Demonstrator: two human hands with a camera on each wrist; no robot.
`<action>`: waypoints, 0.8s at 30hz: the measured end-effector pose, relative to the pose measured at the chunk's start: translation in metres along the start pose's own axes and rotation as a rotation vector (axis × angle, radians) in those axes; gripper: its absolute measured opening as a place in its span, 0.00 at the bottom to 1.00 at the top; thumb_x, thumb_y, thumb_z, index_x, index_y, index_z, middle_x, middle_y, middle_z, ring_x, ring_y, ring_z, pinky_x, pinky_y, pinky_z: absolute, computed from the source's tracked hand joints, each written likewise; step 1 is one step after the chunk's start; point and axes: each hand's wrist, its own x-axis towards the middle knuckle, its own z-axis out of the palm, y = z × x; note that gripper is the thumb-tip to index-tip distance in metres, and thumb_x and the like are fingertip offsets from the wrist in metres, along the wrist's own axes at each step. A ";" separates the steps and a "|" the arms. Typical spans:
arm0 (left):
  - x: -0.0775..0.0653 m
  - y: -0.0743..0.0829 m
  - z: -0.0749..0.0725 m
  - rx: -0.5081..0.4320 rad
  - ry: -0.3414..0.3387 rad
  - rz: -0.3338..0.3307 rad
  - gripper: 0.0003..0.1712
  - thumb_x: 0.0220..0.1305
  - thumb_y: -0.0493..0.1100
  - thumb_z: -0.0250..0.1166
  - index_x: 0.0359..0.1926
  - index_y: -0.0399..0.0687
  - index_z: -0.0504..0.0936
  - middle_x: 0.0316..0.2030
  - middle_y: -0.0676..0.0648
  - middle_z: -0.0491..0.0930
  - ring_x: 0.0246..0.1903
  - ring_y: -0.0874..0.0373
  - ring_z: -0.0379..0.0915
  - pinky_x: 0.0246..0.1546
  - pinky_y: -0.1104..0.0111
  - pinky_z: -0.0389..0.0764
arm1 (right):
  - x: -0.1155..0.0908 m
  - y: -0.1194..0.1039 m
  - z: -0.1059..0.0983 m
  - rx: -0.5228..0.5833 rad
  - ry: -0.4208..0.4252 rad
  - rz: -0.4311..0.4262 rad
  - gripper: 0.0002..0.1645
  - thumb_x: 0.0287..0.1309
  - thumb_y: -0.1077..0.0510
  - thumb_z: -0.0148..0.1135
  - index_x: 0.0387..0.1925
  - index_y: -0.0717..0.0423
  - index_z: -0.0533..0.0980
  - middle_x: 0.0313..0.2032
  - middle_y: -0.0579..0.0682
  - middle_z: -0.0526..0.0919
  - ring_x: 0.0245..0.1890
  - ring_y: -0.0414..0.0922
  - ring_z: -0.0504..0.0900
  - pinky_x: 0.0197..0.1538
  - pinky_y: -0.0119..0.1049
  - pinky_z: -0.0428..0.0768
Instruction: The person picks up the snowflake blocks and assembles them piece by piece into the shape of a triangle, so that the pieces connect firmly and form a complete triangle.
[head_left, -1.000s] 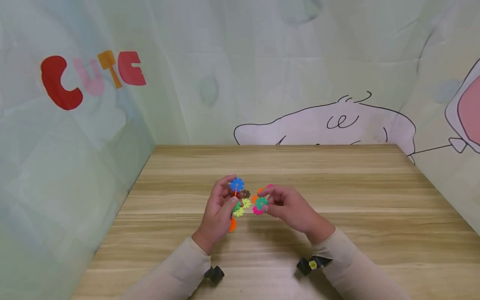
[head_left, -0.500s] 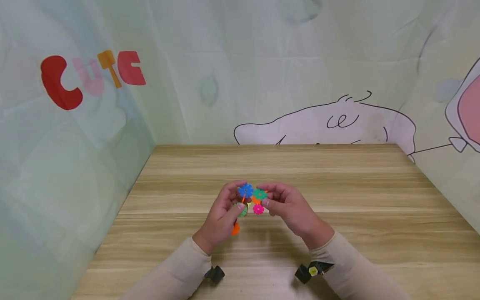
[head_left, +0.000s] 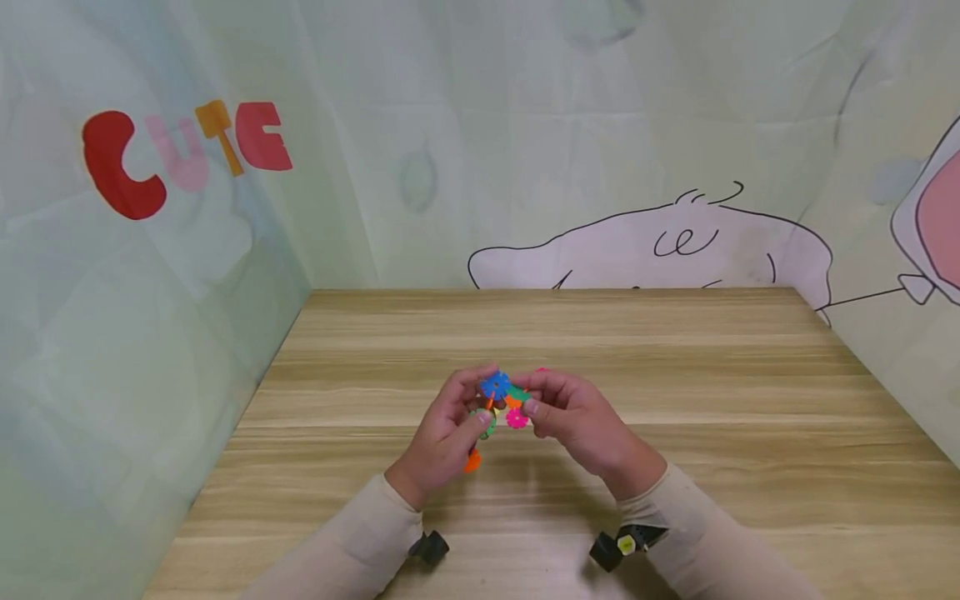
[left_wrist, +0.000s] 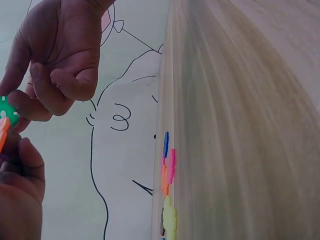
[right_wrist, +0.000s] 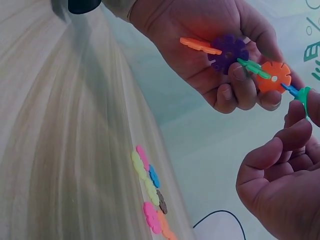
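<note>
In the head view my left hand (head_left: 446, 425) holds a chain of notched plastic snowflake discs above the table. The right wrist view shows its links: an orange disc (right_wrist: 200, 45), a purple disc (right_wrist: 228, 54), a light green disc (right_wrist: 254, 68), a second orange disc (right_wrist: 275, 77) and a blue disc (head_left: 495, 385) at the end. My right hand (head_left: 581, 417) pinches a green disc (head_left: 518, 393) between thumb and fingers. The green disc meets the blue disc's edge at an angle; whether their slots interlock I cannot tell. Fingers partly cover the chain.
Several loose discs lie on the wooden table (head_left: 637, 333) beyond the hands, among them a pink one (head_left: 517, 417), a yellow one (left_wrist: 170, 217) and a brown one (right_wrist: 161, 201). A printed cloth wall (head_left: 390, 150) stands behind the table.
The hands have come together: the left hand moved right with the chain, and the right hand brought the green disc against the blue one. The green disc has turned from face-on to nearly edge-on.
</note>
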 end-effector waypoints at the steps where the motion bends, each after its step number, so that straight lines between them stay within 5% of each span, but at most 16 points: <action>1: 0.000 0.000 0.000 0.004 -0.001 -0.003 0.27 0.73 0.25 0.49 0.71 0.31 0.61 0.54 0.26 0.73 0.51 0.58 0.76 0.50 0.70 0.81 | 0.000 0.000 0.000 0.003 -0.001 0.003 0.20 0.76 0.65 0.57 0.64 0.70 0.74 0.44 0.48 0.84 0.38 0.42 0.78 0.41 0.31 0.80; 12: -0.002 0.001 -0.001 -0.010 -0.023 -0.029 0.27 0.74 0.26 0.49 0.72 0.32 0.62 0.58 0.28 0.73 0.53 0.56 0.76 0.52 0.67 0.82 | -0.002 0.001 0.005 0.143 -0.006 0.036 0.21 0.76 0.68 0.54 0.64 0.76 0.70 0.43 0.46 0.82 0.36 0.39 0.76 0.41 0.29 0.80; 20: -0.002 0.002 0.000 -0.041 -0.024 -0.008 0.27 0.74 0.25 0.49 0.72 0.32 0.61 0.58 0.25 0.73 0.52 0.57 0.77 0.49 0.73 0.80 | -0.002 0.005 0.010 0.291 -0.035 0.014 0.13 0.78 0.65 0.55 0.58 0.57 0.77 0.43 0.43 0.82 0.36 0.37 0.77 0.41 0.29 0.78; 24: -0.002 0.001 0.001 -0.020 -0.005 0.001 0.27 0.74 0.25 0.49 0.71 0.29 0.60 0.57 0.25 0.73 0.52 0.53 0.78 0.51 0.72 0.80 | -0.001 0.004 0.009 0.232 -0.010 0.033 0.16 0.78 0.64 0.55 0.61 0.66 0.75 0.41 0.44 0.81 0.35 0.37 0.76 0.41 0.29 0.78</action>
